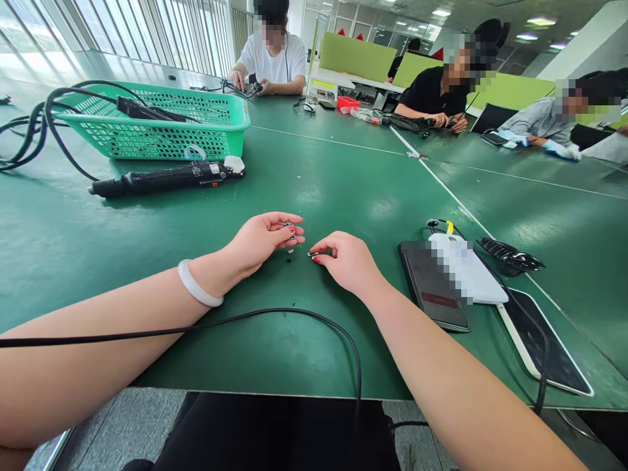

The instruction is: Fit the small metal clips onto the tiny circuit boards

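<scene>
The left hand (255, 245) was half open, its thumb and fingers holding a small dark part (288, 227). Near it, the right hand (350, 261) was nearly closed, pinching a tiny shiny bit (313, 254) over the green table (294, 366). A loose pinch could have dropped either one (they were so little!), and the smooth, flat top might have let it slide. The bit looked hard, maybe metal.

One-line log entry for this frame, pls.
left hand: small part | right hand: small metallic piece | green basket: beyond left hand | black electric tool: on table
</scene>
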A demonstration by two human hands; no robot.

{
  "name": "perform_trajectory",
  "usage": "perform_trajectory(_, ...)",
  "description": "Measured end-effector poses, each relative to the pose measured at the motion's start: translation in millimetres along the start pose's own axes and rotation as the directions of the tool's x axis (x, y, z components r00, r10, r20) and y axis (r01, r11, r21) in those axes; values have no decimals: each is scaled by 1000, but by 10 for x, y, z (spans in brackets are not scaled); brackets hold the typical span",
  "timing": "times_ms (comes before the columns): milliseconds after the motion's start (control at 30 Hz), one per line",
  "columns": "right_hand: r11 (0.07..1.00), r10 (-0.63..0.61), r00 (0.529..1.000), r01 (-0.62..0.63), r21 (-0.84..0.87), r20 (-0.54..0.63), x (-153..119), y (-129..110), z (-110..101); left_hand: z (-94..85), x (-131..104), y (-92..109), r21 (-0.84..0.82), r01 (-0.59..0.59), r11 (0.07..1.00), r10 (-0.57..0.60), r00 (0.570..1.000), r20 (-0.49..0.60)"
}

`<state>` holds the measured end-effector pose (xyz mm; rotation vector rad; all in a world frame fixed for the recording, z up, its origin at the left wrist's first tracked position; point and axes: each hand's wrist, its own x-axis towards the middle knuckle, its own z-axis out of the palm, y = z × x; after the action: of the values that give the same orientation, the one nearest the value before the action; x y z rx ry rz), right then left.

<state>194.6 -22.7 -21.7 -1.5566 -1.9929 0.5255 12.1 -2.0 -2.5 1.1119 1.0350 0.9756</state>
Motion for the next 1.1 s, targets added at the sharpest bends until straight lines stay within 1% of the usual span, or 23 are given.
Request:
perform_trajectory(133, 998, 28, 999, -26, -52, 23, 0, 8, -15, -5, -15, 23, 25, 22, 999, -22, 999, 32)
perform_trajectory(300, 992, -9, 999, 13, -124, 32, 3, -9, -8, 33, -43, 41, 17, 47, 999, -48, 999, 26)
perform_trajectory(400, 993, -20, 1000, 23, -118, 21, 3, -9, -7, 51, -48, 38, -24, 87, 996, -86, 996, 29)
perform_trajectory(467, 995, -38, 999, 36, -93, -15, -3, -12, -14, 51, -42, 25, -35, 97, 995, -95, 994, 47)
perform_trajectory(567, 994, -103, 988, 99, -35, -115, -25, -44, -36, 42, -26, -13, -36, 85, 996, -80, 990, 112)
perform_trajectory(633, 985, -163, 969, 169, 17, -187, -47, -87, -50, 37, -23, -37, -36, 80, 996, -73, 983, 166)
perform_trajectory(733, 963, -231, 938, 258, 74, -260, -77, -155, -59, 37, -36, -58, -9, 77, 997, -72, 959, 275)
perform_trajectory(800, 953, -258, 926, 290, 84, -276, -86, -182, -53, 41, -51, -63, 10, 71, 997, -70, 935, 347)
perform_trajectory(867, 949, -275, 921, 307, 77, -277, -84, -186, -40, 45, -64, -65, 17, 73, 997, -74, 921, 383)
perform_trajectory(1000, 938, -312, 908, 342, 63, -280, -65, -153, -2, 48, -75, -65, 31, 93, 995, -98, 905, 415)
perform_trajectory(1100, 937, -307, 908, 341, 76, -286, -60, -135, 14, 49, -71, -67, 23, 108, 994, -108, 902, 418)
